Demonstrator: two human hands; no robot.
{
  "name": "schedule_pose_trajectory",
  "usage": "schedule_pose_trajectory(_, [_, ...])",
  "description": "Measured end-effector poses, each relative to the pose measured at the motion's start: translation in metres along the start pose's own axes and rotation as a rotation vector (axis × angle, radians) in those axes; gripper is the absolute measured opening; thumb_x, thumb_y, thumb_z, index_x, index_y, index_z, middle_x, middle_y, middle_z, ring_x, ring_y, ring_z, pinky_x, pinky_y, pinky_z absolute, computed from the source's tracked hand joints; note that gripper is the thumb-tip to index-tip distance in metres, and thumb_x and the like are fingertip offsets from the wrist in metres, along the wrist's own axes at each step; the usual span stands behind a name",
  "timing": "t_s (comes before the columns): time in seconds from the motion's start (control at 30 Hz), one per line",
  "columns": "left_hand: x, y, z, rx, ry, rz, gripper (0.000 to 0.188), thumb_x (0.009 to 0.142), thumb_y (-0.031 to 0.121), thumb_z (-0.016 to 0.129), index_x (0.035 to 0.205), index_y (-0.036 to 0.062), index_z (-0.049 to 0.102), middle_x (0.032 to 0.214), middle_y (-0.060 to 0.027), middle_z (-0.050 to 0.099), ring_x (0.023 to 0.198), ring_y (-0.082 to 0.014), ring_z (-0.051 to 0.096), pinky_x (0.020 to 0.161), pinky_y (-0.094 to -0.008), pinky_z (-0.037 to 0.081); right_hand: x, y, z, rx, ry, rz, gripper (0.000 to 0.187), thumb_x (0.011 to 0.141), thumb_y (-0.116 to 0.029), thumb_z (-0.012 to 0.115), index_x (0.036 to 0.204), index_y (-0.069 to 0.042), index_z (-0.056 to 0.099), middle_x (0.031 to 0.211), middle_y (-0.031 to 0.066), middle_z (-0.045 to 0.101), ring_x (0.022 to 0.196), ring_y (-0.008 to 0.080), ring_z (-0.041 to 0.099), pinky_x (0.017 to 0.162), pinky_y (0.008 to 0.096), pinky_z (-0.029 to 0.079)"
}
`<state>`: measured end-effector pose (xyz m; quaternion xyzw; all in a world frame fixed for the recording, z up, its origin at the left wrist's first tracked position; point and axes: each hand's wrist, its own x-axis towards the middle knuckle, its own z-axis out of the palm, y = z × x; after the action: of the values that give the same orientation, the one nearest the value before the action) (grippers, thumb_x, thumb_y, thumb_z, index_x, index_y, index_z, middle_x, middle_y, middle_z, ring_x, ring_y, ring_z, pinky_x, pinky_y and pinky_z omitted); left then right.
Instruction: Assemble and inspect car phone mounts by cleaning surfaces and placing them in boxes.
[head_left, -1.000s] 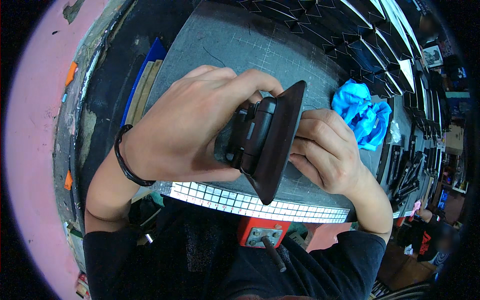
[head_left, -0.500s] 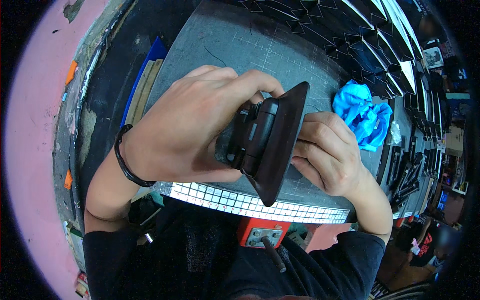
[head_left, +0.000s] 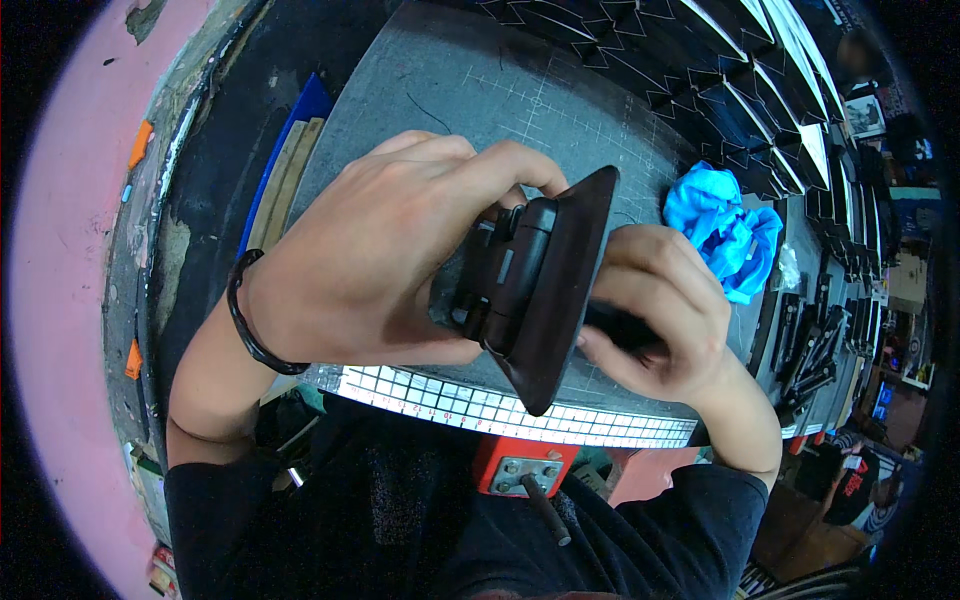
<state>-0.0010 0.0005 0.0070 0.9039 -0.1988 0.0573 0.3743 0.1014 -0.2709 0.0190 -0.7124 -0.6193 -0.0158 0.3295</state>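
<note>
My left hand (head_left: 375,255) is wrapped round a black hinged part with a wide flat plate (head_left: 572,290), held on edge above the worktable. Its hinge barrel and clip-like pieces lie between my thumb and fingers. Close to the plate's right face, my right hand (head_left: 670,315) has its fingers curled and its thumb bent inward. The fingertips are partly hidden behind the plate. Something dark shows in the gap between thumb and fingers, too shaded to name.
A grey worktable (head_left: 490,90) with printed grid lines lies beneath, edged by a white ruler strip (head_left: 430,393). A crumpled blue cloth (head_left: 722,225) rests to the right, near loose black parts (head_left: 815,350). Folded black-and-white stacks (head_left: 740,100) stand at the back. A red clamp block (head_left: 520,465) sits below the edge.
My right thumb has moved down, away from the fingers, leaving a dark gap between them. My left hand and the black part have hardly moved.
</note>
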Motion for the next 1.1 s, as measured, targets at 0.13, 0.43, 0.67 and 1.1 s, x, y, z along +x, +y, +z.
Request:
schedule_pose_trajectory(0.13, [0.000,0.000,0.000,0.015,0.004,0.022,0.063,0.074,0.039,0.095,0.122,0.0050,0.076,0.143,-0.0122,0.069,0.128,-0.0362,0.067,0.111,-0.0489,0.047,0.002,0.006,-0.002,0.056,0.030,0.115,0.033,0.079,-0.011,0.092,0.109,-0.001,0.081,0.109,0.0151,0.075,0.098,0.0315,0.072,0.083,0.0406,0.057])
schedule_pose_trajectory(0.43, [0.000,0.000,-0.001,0.033,-0.021,0.020,0.066,0.074,0.040,0.095,0.125,0.0043,0.074,0.138,-0.0108,0.072,0.123,-0.0336,0.070,0.109,-0.0476,0.046,0.002,0.012,0.001,0.011,-0.028,0.053,0.022,0.078,-0.008,0.091,0.097,-0.003,0.081,0.108,0.0110,0.074,0.099,0.0289,0.072,0.085,0.0392,0.056])
schedule_pose_trajectory(0.67, [0.001,0.002,-0.004,0.038,-0.035,-0.008,0.072,0.073,0.039,0.095,0.132,0.0042,0.070,0.126,-0.0103,0.077,0.116,-0.0311,0.072,0.105,-0.0465,0.046,-0.001,0.011,0.003,-0.094,-0.012,-0.017,0.022,0.073,-0.013,0.088,0.092,-0.006,0.079,0.104,0.0078,0.072,0.102,0.0288,0.071,0.083,0.0393,0.054])
schedule_pose_trajectory(1.1, [0.001,0.000,-0.002,0.021,0.000,0.046,0.079,0.071,0.038,0.098,0.136,0.0034,0.068,0.126,-0.0113,0.079,0.112,-0.0299,0.074,0.104,-0.0450,0.047,-0.006,0.012,0.005,-0.165,0.004,-0.145,0.024,0.068,-0.016,0.085,0.090,-0.006,0.080,0.100,0.0056,0.072,0.105,0.0269,0.071,0.082,0.0383,0.057])
